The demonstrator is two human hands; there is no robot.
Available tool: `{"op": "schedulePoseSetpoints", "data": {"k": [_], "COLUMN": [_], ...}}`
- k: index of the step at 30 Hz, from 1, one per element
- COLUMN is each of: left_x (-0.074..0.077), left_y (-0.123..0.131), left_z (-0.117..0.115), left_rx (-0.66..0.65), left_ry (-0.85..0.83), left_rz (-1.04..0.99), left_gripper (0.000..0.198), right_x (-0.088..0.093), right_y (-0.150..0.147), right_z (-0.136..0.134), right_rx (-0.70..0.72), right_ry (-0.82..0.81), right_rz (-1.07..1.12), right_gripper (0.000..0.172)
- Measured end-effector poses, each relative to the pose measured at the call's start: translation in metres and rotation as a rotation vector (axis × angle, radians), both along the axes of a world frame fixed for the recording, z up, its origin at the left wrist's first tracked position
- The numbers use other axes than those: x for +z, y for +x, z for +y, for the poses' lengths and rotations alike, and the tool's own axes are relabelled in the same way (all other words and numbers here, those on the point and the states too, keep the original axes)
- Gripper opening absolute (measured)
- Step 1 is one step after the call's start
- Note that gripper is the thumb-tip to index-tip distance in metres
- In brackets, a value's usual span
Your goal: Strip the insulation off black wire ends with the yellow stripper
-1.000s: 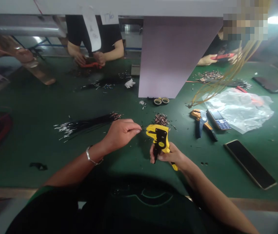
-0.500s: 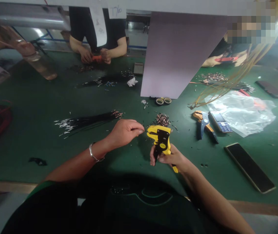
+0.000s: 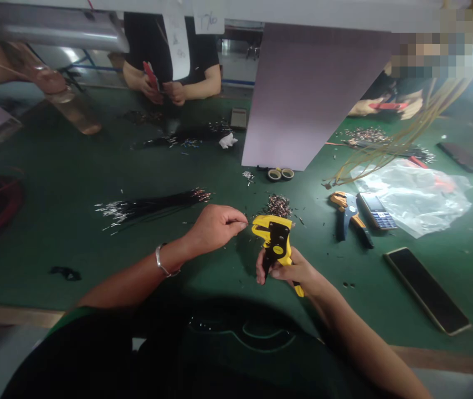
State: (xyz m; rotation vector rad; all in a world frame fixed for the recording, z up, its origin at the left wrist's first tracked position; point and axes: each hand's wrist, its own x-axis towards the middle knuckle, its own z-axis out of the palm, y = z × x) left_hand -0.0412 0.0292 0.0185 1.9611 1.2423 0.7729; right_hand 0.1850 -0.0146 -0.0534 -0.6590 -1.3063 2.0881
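Observation:
My right hand [image 3: 284, 267] grips a yellow and black wire stripper [image 3: 277, 237], its jaws facing left. My left hand [image 3: 220, 227] is closed in a pinch just left of those jaws. A thin wire is in its fingertips, mostly hidden by the fingers. Just beyond the stripper lies a pile of small copper-coloured bits [image 3: 278, 205]. A bundle of black wires [image 3: 157, 205] with bare, shiny ends rests on the green table [image 3: 107, 249] beyond my left forearm.
On the right lie an orange and blue hand tool [image 3: 349, 216], a keypad phone [image 3: 378, 210], a smartphone [image 3: 427, 291] and a clear plastic bag [image 3: 423, 191]. A pale panel [image 3: 311, 100] stands ahead, with tape rolls [image 3: 280, 174] at its foot. Other people work across the table.
My hands keep nearly the same pose; the dark wire tip seen at the stripper's jaws is harder to see now. The co-worker opposite has raised a red tool and parted their hands.

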Motion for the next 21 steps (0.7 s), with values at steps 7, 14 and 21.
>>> {"op": "schedulePoseSetpoints", "data": {"k": [7, 14, 21], "left_x": [0.0000, 0.0024, 0.0021], "left_y": [-0.0004, -0.0002, -0.0001], "left_z": [0.0010, 0.0005, 0.0006], "left_rx": [-0.028, -0.030, -0.040], "left_ry": [-0.014, -0.062, -0.059], "left_rz": [-0.024, -0.020, -0.029], "left_gripper": [0.017, 0.015, 0.016], "right_x": [0.0009, -0.0035, -0.0021], "right_y": [-0.0030, -0.0034, -0.0047], "right_z": [-0.0010, -0.0031, -0.0056], "right_rx": [0.011, 0.016, -0.008], "right_ry": [-0.007, -0.038, -0.082], "right_rz": [0.013, 0.054, 0.098], "right_gripper": [0.031, 0.030, 0.026]}}
